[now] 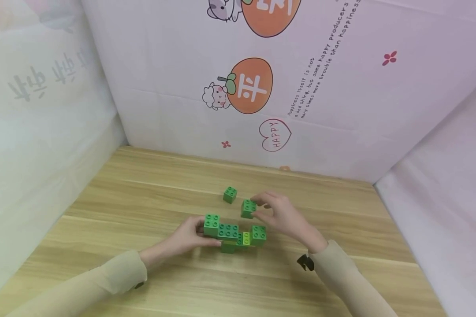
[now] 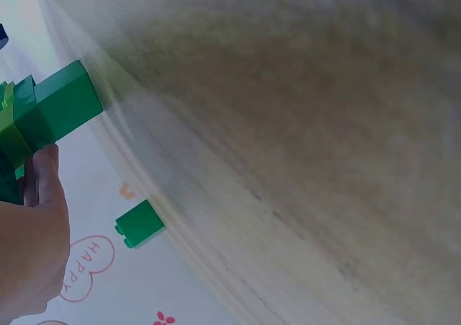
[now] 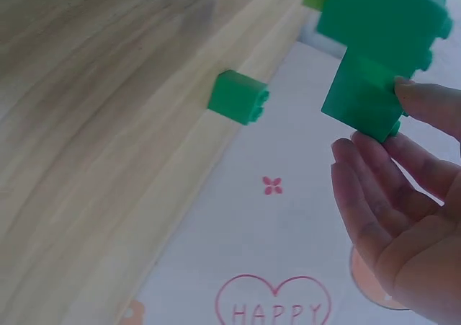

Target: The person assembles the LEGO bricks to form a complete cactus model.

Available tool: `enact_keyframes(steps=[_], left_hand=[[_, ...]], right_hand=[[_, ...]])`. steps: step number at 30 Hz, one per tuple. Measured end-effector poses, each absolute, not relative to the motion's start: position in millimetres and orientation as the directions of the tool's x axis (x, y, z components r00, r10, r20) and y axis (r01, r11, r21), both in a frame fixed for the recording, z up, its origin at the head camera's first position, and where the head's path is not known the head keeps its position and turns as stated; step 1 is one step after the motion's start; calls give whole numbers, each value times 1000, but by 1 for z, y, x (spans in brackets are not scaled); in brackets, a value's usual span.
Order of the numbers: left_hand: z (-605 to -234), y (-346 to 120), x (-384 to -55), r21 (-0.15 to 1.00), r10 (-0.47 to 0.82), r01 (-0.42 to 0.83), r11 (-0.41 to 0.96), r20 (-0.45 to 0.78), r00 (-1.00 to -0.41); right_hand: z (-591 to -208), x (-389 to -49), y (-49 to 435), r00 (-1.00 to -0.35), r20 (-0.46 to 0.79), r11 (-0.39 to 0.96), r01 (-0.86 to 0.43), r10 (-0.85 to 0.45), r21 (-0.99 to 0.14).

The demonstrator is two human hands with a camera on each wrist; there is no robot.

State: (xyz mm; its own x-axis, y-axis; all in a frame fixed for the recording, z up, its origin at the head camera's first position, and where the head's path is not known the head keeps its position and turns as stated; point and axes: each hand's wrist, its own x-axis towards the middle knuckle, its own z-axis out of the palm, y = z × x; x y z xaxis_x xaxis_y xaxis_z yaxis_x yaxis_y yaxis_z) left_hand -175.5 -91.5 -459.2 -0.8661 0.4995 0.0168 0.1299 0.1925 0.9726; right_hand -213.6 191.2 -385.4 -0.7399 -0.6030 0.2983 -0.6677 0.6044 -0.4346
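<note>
Several green toy building blocks are joined into one long structure (image 1: pixel 228 231), with a lime-green piece (image 1: pixel 246 239) near its right end. Around its left end my left hand (image 1: pixel 191 234) grips, thumb along the near side and fingers behind; the left wrist view shows that hand (image 2: pixel 32 246) at the structure (image 2: pixel 57 105). Just beyond the right end, my right hand (image 1: pixel 279 214) pinches a single green block (image 1: pixel 248 209) at its right side. In the right wrist view, thumb and fingertips of the hand (image 3: pixel 403 202) meet that block's (image 3: pixel 364 94) edge.
Another loose green block (image 1: pixel 230 194) sits on the wooden table (image 1: pixel 162 189), left of and behind the pinched one. A printed white cloth (image 1: pixel 174 119) hangs upright at the back. White cloth walls (image 1: pixel 51 114) flank the table on both sides.
</note>
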Motion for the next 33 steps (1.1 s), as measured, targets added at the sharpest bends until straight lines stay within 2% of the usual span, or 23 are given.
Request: enact_keyframes(steps=[14, 28, 33], left_hand=[[-460, -91, -176, 974, 493, 121, 193, 10, -870], [-461, -93, -179, 968, 508, 149, 202, 27, -861], [-462, -94, -179, 968, 507, 147, 201, 25, -862]], right_hand=[[-368, -197, 181, -680, 354, 562, -732, -643, -386], [-362, -183, 169, -589, 413, 503, -808, -694, -307], [-361, -180, 165, -582, 397, 493, -813, -710, -311]])
